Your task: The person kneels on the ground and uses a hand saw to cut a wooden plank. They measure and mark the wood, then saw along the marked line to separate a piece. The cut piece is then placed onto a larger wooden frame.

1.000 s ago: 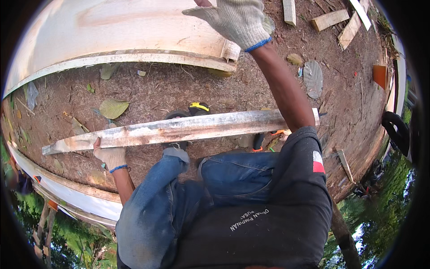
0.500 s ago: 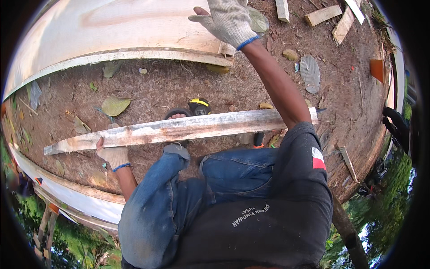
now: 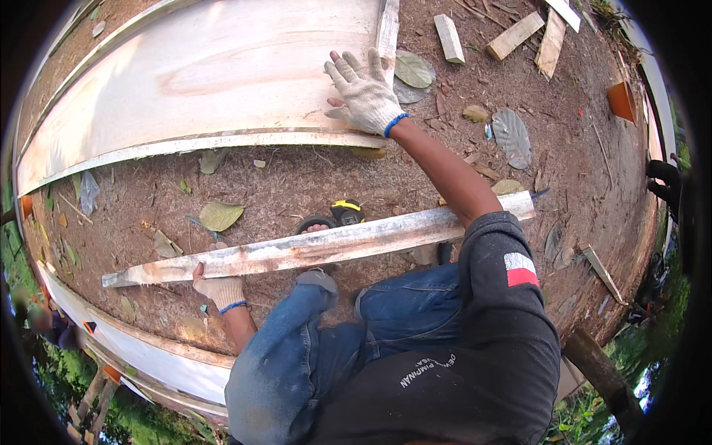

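Steadying the plank [image 3: 319,248] calls for firm pressure from my left grip [image 3: 220,291], clamped on it near one end, thumb on the face; the plank extends rightward from that grip. I should support the long right-hand length against tipping. My right grip [image 3: 363,95] is spread, fingers apart, over the panel [image 3: 245,67] near its corner; I cannot tell whether it touches.
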The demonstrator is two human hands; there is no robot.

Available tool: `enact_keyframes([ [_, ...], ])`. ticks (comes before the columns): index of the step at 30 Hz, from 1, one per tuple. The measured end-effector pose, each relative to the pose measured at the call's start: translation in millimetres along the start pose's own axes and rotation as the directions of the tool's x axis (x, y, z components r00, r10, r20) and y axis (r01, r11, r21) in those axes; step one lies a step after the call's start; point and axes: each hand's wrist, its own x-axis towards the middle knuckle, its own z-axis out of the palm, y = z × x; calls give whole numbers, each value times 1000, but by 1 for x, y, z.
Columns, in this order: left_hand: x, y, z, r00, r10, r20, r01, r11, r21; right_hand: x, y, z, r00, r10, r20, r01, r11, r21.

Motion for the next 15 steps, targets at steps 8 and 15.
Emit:
enact_keyframes([
  [8, -9, -20, 11, 999, 45, -10, -44, 997, 66, -31, -12, -43, 980, 171, 103, -180, 979, 91],
  [15, 6, -36, 7, 997, 58, 45, -65, 984, 166, -97, 76, -66, 883, 189, 429, -301, 930, 209],
])
